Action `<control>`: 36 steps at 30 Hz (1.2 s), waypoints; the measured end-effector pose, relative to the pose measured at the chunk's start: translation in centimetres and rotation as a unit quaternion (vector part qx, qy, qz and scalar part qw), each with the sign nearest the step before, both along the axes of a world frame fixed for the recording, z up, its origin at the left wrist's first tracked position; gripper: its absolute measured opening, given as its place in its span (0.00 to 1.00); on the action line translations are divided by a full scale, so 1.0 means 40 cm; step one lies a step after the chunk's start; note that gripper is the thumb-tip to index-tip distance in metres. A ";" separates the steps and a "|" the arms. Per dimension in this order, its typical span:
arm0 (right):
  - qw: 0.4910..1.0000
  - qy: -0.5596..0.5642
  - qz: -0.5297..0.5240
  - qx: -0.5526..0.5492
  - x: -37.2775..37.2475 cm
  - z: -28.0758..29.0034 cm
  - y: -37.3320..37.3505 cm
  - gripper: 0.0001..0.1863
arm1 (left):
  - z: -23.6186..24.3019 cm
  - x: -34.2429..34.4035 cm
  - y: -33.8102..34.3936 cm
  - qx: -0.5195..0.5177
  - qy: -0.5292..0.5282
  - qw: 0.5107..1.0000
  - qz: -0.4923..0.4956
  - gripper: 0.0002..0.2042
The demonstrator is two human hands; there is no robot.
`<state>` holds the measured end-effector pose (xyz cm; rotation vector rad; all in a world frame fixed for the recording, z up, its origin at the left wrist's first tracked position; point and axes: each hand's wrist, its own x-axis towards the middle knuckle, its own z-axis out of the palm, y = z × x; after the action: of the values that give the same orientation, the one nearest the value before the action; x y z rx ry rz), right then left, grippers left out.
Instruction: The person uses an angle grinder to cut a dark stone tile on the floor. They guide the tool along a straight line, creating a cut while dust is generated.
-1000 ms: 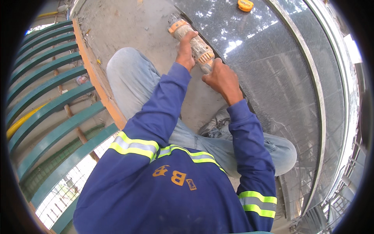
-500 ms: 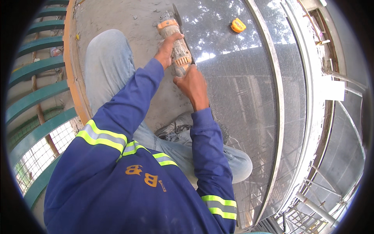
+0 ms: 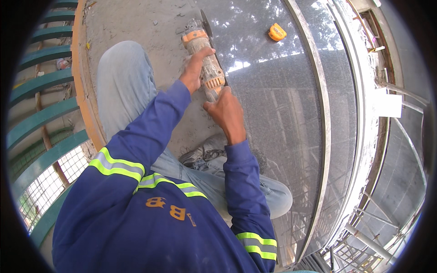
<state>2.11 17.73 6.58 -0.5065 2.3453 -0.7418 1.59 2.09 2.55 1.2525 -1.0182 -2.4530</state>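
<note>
A dusty orange-and-grey angle grinder point(image 3: 196, 42) lies along the near edge of a dark polished stone slab point(image 3: 282, 123), its disc point(image 3: 205, 23) at the edge. My left hand point(image 3: 195, 68) grips the grinder's body, thumb over the top. My right hand point(image 3: 225, 113) is wrapped round its rear end, below the vents. An orange tape measure point(image 3: 276, 32) rests on the slab, right of the disc. My bent legs in faded jeans point(image 3: 123, 82) and a dusty shoe point(image 3: 202, 152) are on the concrete floor point(image 3: 136, 22) beside the slab.
Teal curved railing bars point(image 3: 43, 82) with an orange-brown edge board point(image 3: 85, 113) run along the left, with wire mesh behind. A long pale strip point(image 3: 322, 104) crosses the slab. Scaffold tubes point(image 3: 368, 236) and a white panel point(image 3: 388, 105) are at the far right.
The view has swung, shifting the scene leftward since a second ago. The grinder now points more straight ahead, and both hands sit slightly lower in view than half a second ago, still gripping it.
</note>
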 end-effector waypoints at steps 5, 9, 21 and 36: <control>1.000 -0.014 -0.002 -0.002 -0.001 -0.008 -0.001 0.23 | -0.010 0.002 -0.003 -0.009 -0.008 1.000 0.012 0.18; 1.000 -0.005 0.002 0.001 -0.008 -0.004 -0.019 0.23 | -0.013 -0.005 -0.014 -0.013 0.001 1.000 0.016 0.19; 1.000 0.008 0.001 -0.015 -0.016 -0.027 -0.039 0.22 | -0.050 -0.020 -0.047 -0.019 0.022 1.000 0.013 0.20; 1.000 -0.016 -0.016 -0.007 -0.015 0.011 -0.011 0.22 | -0.036 -0.017 -0.033 -0.010 0.017 0.999 -0.026 0.22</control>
<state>1.50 17.30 7.01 -0.4604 2.3248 -0.7776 0.92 0.76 1.11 1.1891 -1.0772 -2.4873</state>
